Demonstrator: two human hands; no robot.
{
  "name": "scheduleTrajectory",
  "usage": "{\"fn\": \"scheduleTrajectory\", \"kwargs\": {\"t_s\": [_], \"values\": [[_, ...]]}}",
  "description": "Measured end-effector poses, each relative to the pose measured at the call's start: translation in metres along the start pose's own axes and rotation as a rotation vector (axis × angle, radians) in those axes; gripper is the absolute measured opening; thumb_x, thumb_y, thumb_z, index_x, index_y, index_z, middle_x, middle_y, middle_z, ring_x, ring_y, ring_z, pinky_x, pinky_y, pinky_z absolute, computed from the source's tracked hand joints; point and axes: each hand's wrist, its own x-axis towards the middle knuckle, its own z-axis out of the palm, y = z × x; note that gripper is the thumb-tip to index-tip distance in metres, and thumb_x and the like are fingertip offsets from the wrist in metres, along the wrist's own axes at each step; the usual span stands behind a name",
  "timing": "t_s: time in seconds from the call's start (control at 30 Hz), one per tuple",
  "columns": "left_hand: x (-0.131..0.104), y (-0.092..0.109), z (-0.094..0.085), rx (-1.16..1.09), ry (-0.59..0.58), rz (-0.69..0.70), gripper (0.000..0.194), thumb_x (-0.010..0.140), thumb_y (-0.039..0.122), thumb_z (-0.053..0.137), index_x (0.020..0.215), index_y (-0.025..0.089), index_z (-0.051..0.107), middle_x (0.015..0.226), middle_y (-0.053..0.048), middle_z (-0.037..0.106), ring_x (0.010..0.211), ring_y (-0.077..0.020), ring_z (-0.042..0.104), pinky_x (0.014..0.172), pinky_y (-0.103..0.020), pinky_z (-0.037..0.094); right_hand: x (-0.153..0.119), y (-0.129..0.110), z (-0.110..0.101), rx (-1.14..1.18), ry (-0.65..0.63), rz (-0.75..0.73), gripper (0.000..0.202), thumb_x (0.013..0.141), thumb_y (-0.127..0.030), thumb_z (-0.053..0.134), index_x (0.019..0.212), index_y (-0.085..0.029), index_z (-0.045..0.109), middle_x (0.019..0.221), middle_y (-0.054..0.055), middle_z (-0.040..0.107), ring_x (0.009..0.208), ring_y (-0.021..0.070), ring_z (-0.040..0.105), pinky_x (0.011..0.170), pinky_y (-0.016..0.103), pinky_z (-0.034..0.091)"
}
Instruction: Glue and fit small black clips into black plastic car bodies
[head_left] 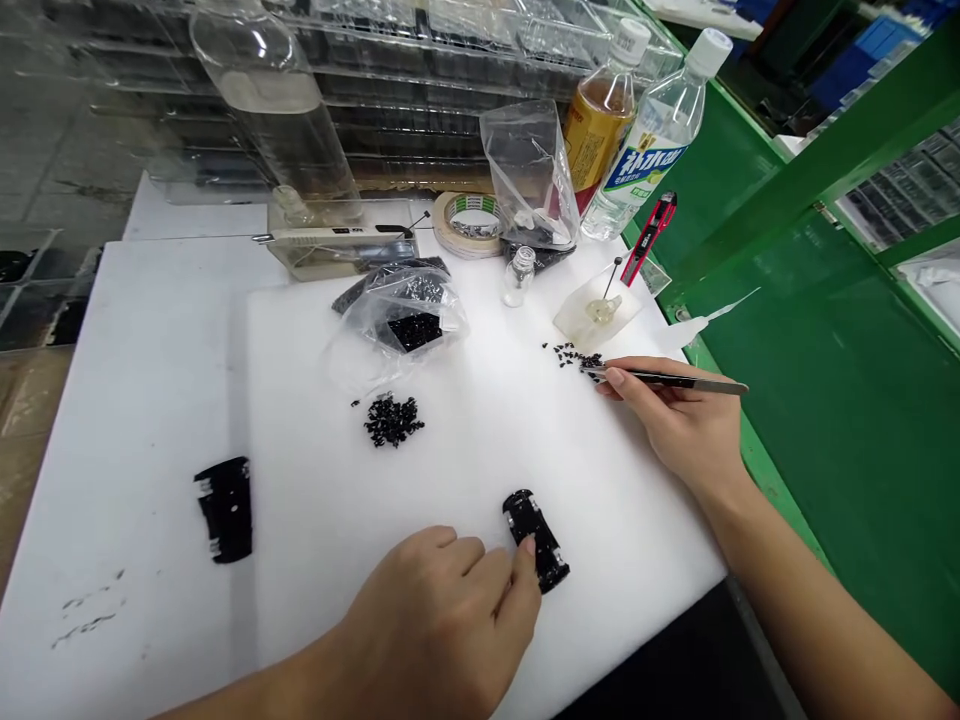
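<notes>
Black part [543,530] is lying on the white board [322,550], its long axis slanting toward upper left, the nearer left hand [457,610] touching its left edge, any pinch unclear. Farther off, rightward, the right hand's [686,425] grip is holding tweezers [697,383] at small black pieces [591,362].

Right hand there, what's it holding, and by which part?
Tweezers; the right hand grips them toward the front, just behind the tips.

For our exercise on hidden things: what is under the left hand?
Under the left hand, a black piece shows, partly covered by the fingers, on the white surface. Its covered edge and anything beneath the rest of the hand are hidden.
</notes>
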Motion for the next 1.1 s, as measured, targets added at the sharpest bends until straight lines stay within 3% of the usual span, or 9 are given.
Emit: {"fn": "scheduleTrajectory", "kwargs": {"t_s": [0.43, 0.7, 0.8, 0.93, 1.03, 1.1], "values": [[-0.001, 0.0, -0.001, -0.044, 0.0, -0.027, 0.031, 0.084, -0.001, 0.068, 0.112, 0.007, 0.075, 0.068, 0.0, 0.059, 0.053, -0.0165, 0.047, 0.043, -0.036, 0.034, -0.005, -0.003, 0.0, -0.019, 0.02, -0.027, 0.015, 0.093, -0.036, 0.088, 0.103, -0.025, 0.088, 0.092, 0.005, 0.084, 0.078, 0.021, 0.082, 0.071, 0.031, 0.071], [-0.001, 0.001, -0.001, -0.046, -0.007, -0.032, 0.032, 0.081, 0.001, 0.07, 0.112, 0.007, 0.075, 0.067, 0.001, 0.054, 0.053, -0.0172, 0.044, 0.043, -0.037, 0.033, -0.016, -0.02, -0.015, 0.009, -0.198, 0.08, 0.01, 0.094, -0.034, 0.087, 0.101, -0.026, 0.087, 0.088, 0.004, 0.083, 0.076, 0.0199, 0.081, 0.069, 0.028, 0.07], [-0.001, 0.001, -0.001, -0.047, -0.015, -0.039, 0.031, 0.082, 0.002, 0.072, 0.112, 0.007, 0.075, 0.067, 0.002, 0.053, 0.053, -0.0171, 0.044, 0.043, -0.037, 0.032, -0.024, -0.018, -0.019, 0.015, -0.154, 0.104, 0.012, 0.095, -0.035, 0.087, 0.104, -0.027, 0.086, 0.091, 0.004, 0.083, 0.079, 0.0209, 0.081, 0.071, 0.03, 0.071], [0.0, 0.0, 0.0, -0.051, -0.012, -0.04, 0.028, 0.085, 0.004, 0.072, 0.112, 0.008, 0.075, 0.068, 0.002, 0.054, 0.053, -0.017, 0.042, 0.043, -0.037, 0.032, -0.033, -0.013, -0.016, -0.083, -0.067, -0.003, 0.015, 0.098, -0.033, 0.083, 0.112, -0.029, 0.086, 0.099, 0.004, 0.085, 0.083, 0.0221, 0.082, 0.073, 0.033, 0.07], [0.0, 0.0, 0.0, -0.052, -0.012, -0.046, 0.026, 0.086, 0.005, 0.072, 0.112, 0.008, 0.075, 0.068, 0.002, 0.053, 0.054, -0.0166, 0.043, 0.044, -0.037, 0.032, -0.034, -0.014, -0.015, -0.228, -0.112, -0.175, 0.018, 0.098, -0.027, 0.083, 0.115, -0.031, 0.086, 0.1, 0.001, 0.085, 0.078, 0.0187, 0.081, 0.066, 0.03, 0.065], [0.0, 0.0, -0.001, -0.047, -0.016, -0.049, 0.025, 0.087, 0.005, 0.072, 0.111, 0.009, 0.075, 0.067, 0.003, 0.053, 0.054, -0.0166, 0.043, 0.044, -0.037, 0.031, -0.033, -0.015, -0.016, -0.214, -0.182, -0.265, 0.023, 0.098, -0.022, 0.082, 0.118, -0.033, 0.085, 0.102, 0.0, 0.086, 0.08, 0.0171, 0.081, 0.069, 0.029, 0.065]]}}
